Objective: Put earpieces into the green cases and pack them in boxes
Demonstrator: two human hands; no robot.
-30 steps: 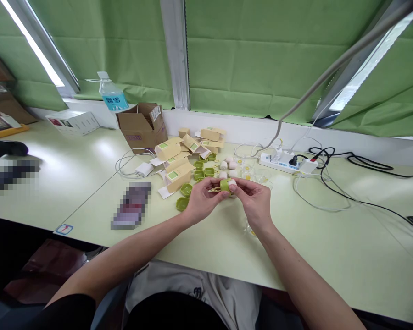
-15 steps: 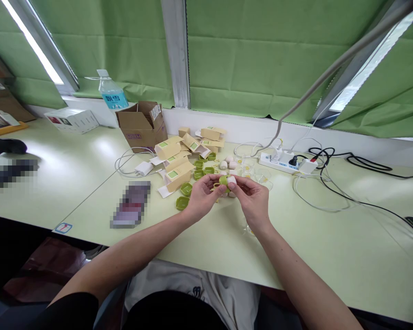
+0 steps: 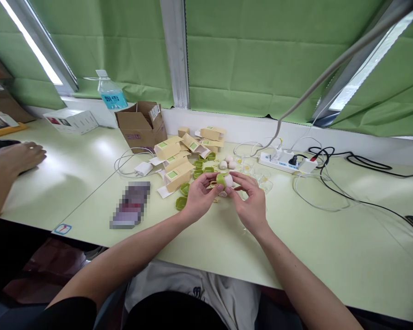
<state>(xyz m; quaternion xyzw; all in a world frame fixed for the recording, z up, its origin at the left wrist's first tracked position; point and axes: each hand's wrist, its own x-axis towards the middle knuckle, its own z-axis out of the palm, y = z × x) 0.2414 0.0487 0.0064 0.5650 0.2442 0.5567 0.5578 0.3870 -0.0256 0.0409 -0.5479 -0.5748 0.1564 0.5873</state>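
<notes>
My left hand [image 3: 201,197] is closed around a small green cup-like piece [image 3: 221,178] above the table. A white egg-shaped piece [image 3: 229,181] sits against its right side, with the thumb and fingers of my right hand [image 3: 251,199] pinched on it. Whether the two pieces are joined, I cannot tell. Left of my hands lie several green square cups [image 3: 181,203]. Just behind the held pieces are several white egg-shaped pieces [image 3: 223,165], and clear plastic pieces [image 3: 264,175] lie to the right, some partly hidden by my right hand.
Opened small cartons [image 3: 177,175] are heaped at the back, beside a brown cardboard box [image 3: 142,128]. A blurred phone-like item [image 3: 131,205] lies left. Along the wall runs a power strip [image 3: 285,162] with loose cables. Another person's hand [image 3: 20,158] rests at the far left.
The held green and white pieces have turned slightly, and more of the white one shows. My right hand has moved a little left. Another person's hand has come in at the far left.
</notes>
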